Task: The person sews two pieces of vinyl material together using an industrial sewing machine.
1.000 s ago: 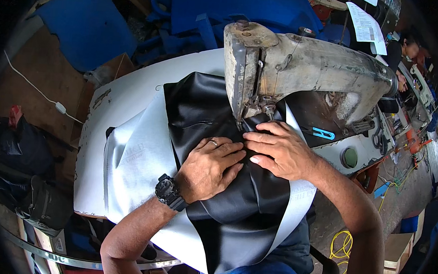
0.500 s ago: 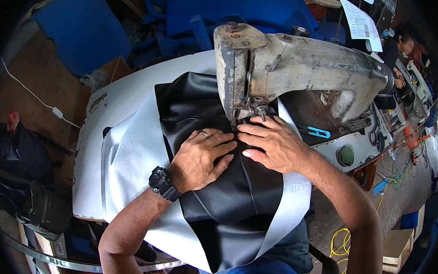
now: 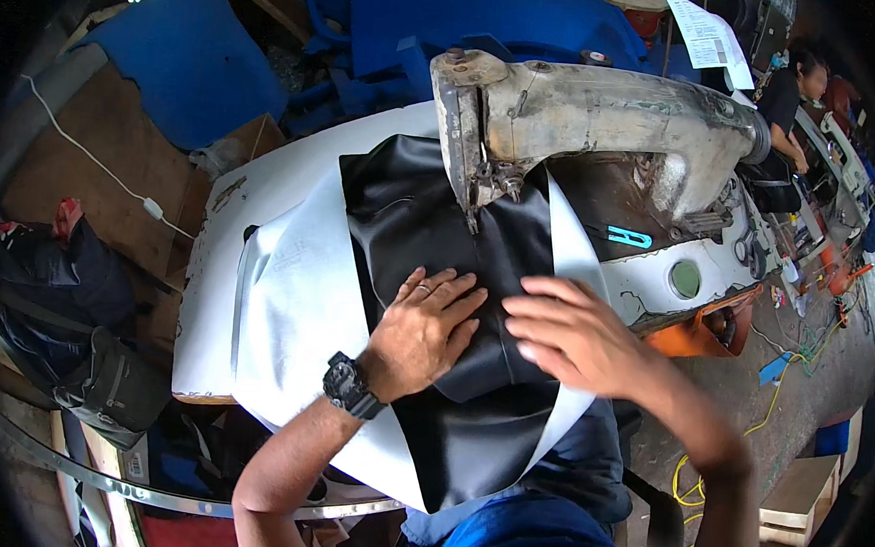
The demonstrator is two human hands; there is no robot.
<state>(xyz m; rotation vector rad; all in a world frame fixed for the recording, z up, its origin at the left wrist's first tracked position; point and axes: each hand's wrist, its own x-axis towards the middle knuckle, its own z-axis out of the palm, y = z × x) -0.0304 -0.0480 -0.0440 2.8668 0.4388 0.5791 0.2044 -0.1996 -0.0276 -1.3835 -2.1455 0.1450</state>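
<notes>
A piece of glossy black leather-like material (image 3: 399, 241) with a pale backing (image 3: 295, 305) lies under the worn sewing machine (image 3: 608, 111), and its near end drapes toward my lap. A seam line runs down the black face from below the needle area (image 3: 473, 216). My left hand (image 3: 426, 325) rests flat on the material, fingers stretched and a little apart, short of the needle. To its right, my right hand (image 3: 579, 340) is slightly blurred, with fingers extended over the material's right side. Whether it touches the surface I cannot tell. Neither hand grips anything.
Blue-handled thread snips (image 3: 628, 237), scissors (image 3: 749, 251) and a round green-topped container (image 3: 685, 280) lie right of the machine. An orange holder (image 3: 689, 339) hangs below the table edge. Dark bags (image 3: 115, 384) sit at the left. Another person (image 3: 788, 104) works far right.
Both hands have drawn back from the needle toward me, the right one farther and lifting toward the right. The needle area is now uncovered. The whole view has shifted slightly.
</notes>
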